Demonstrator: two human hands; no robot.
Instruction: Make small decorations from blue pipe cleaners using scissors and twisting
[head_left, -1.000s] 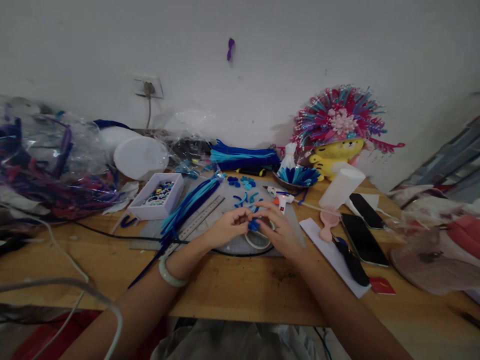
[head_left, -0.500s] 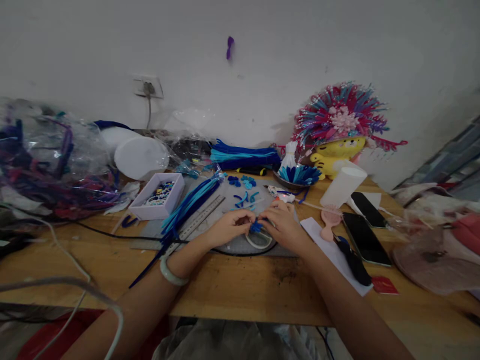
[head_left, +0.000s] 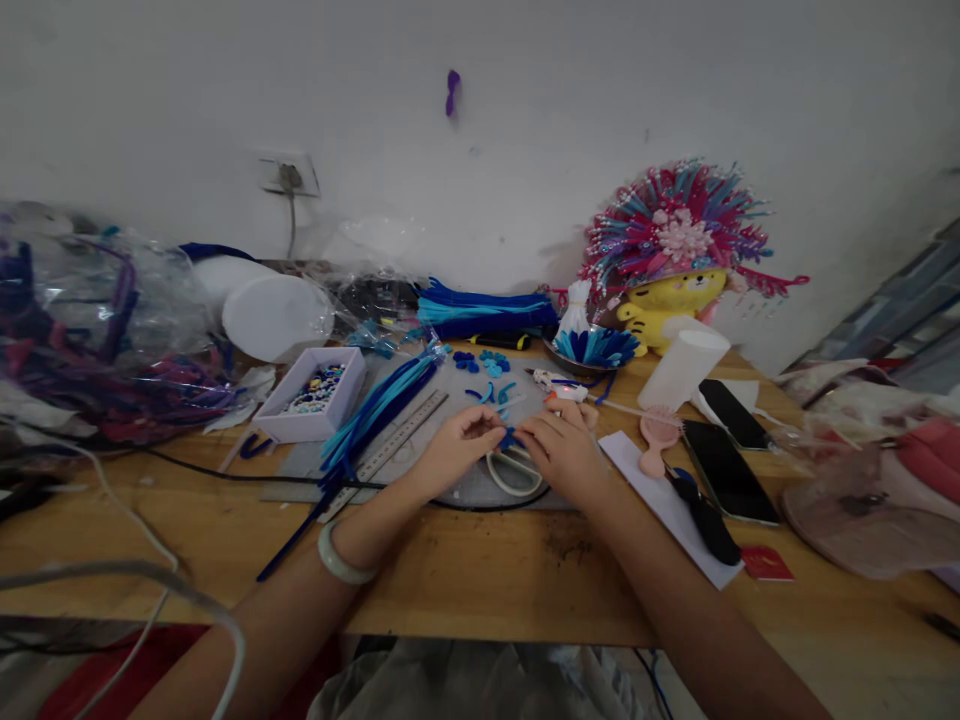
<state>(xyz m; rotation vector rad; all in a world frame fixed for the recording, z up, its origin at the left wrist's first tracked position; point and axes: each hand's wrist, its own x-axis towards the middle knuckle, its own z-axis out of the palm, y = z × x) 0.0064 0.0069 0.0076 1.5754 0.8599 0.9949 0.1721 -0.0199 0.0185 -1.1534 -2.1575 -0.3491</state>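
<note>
Between the fingertips of both hands is a small blue fuzzy chenille piece (head_left: 509,437), mostly covered by the fingers. My left hand (head_left: 459,447) pinches it from the left, and my right hand (head_left: 564,447) grips it from the right. Just beneath the hands lie scissors (head_left: 516,491) with white handles, their blades hidden. Short curved blue chenille pieces (head_left: 491,392) rest on the grey cutting mat (head_left: 420,445) beyond my fingers. Farther back sit light-blue chenille flowers (head_left: 493,362) and dark-blue ones (head_left: 463,360). A glue gun (head_left: 562,386) lies behind my right hand.
Left of the hands are a steel ruler (head_left: 397,440), long blue chenille stems (head_left: 382,400) and a bead box (head_left: 311,397). A bowl (head_left: 581,362) of blue pieces stands behind. On the right are a pink hairbrush (head_left: 660,440), a phone (head_left: 729,470) and a white cylinder (head_left: 684,370). A black cable (head_left: 262,478) crosses the table.
The blue piece has risen slightly between my fingertips and shows less than before. My left hand has tilted a little, with its fingers more curled. The whole view has shifted slightly.
</note>
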